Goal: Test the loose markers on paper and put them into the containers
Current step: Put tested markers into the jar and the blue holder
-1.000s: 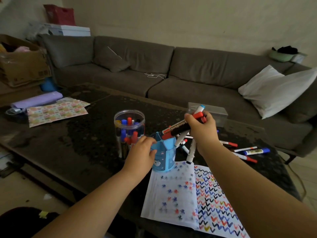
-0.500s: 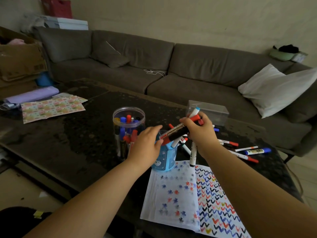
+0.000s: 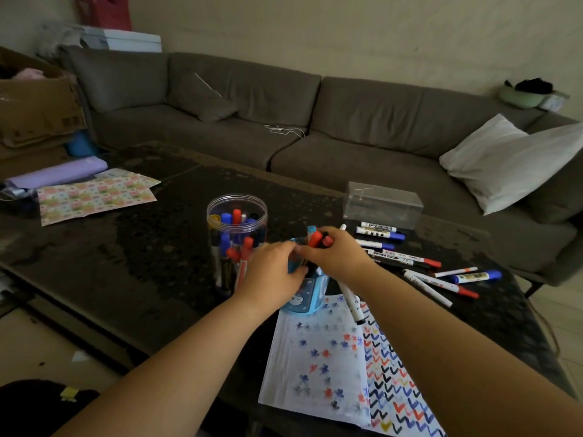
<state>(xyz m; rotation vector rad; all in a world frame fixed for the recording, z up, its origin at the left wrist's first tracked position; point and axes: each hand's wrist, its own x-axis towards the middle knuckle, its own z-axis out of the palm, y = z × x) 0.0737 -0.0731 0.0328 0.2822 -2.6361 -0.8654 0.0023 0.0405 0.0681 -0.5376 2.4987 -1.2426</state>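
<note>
Over blue cup point(image 3: 310, 294) | right hand point(image 3: 336, 255) grip closed round marker bundle point(image 3: 318, 239) | left hand point(image 3: 273, 272) grip clasps cup

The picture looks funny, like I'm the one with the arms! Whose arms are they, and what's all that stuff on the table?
There is no robot here. A person wears a camera on their head, so you look down along their two bare arms. The right hand grips a bunch of markers over the small blue pen holder, and one white marker sticks out below the hand. The left hand holds the holder; its fingers curl round the side. Beside it stands a clear round jar already full of markers. More loose markers lie on the dark table, near an empty clear box. In front lies the test paper, covered in little coloured stars and ticks.
</note>
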